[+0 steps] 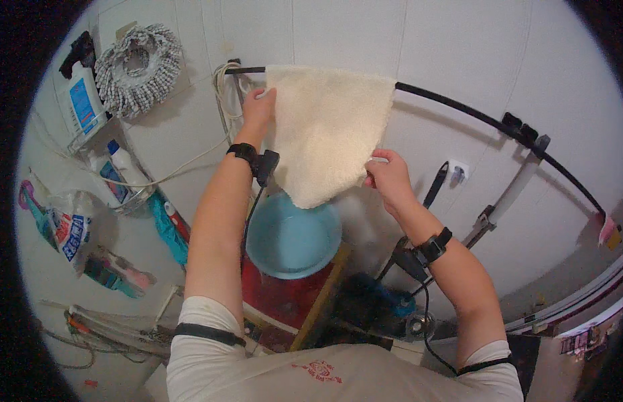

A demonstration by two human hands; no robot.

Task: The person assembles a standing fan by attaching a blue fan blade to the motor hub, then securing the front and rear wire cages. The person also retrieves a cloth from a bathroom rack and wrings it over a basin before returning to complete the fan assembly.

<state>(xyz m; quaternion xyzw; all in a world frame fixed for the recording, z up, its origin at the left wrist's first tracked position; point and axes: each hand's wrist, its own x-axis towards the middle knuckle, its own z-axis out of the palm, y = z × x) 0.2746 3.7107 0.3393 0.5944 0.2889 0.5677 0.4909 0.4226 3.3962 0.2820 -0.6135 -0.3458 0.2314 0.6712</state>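
A cream-coloured towel (325, 127) hangs draped over a black rail (452, 102) on the tiled wall, its lower end narrowing to a rounded tip. My left hand (259, 107) is raised at the towel's upper left edge, thumb and fingers closed on it. Lower down on the opposite side, my right hand (390, 175) pinches the towel's right edge between thumb and fingers. Beneath the towel's tip is a light blue basin (294, 238), which seems to hold water. The back of the towel is hidden.
The basin rests on a red-topped stand (278, 295). At left hang a grey-white mop head (138, 70), bottles (127, 164) in a wall rack, and brushes (113, 275). A pale cable (191, 171) loops from the rail's left end. Poles (499, 201) lean at right.
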